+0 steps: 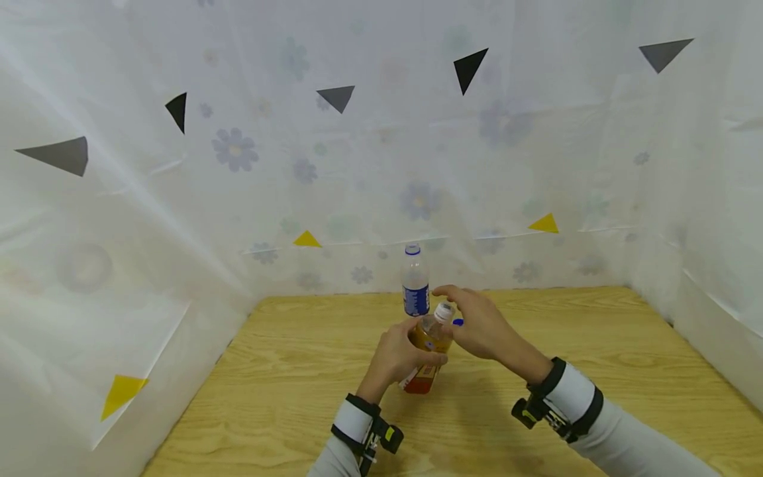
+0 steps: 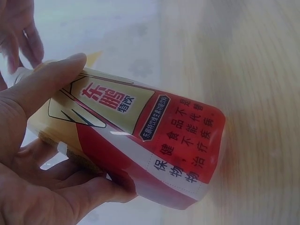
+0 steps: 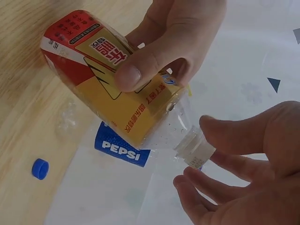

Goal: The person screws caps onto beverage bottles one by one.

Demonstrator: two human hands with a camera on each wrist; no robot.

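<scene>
A red and gold drink bottle (image 1: 430, 339) with a white cap (image 3: 199, 149) is tilted above the wooden table, its cap end up and to the right in the head view. My left hand (image 1: 396, 354) grips its body, thumb across the label in the left wrist view. Around the cap, my right hand (image 1: 479, 323) has its thumb on one side and loosely bent fingers on the other; whether they touch it is hard to tell. Behind stands a clear bottle with a blue Pepsi label (image 1: 416, 300), uncapped. A blue cap (image 3: 40, 168) lies on the table beside it.
The wooden table (image 1: 286, 391) is enclosed by pale flowered sheeting (image 1: 357, 165) at the back and both sides. Black, grey and yellow triangles are stuck on the sheeting. Each wrist wears a strapped camera.
</scene>
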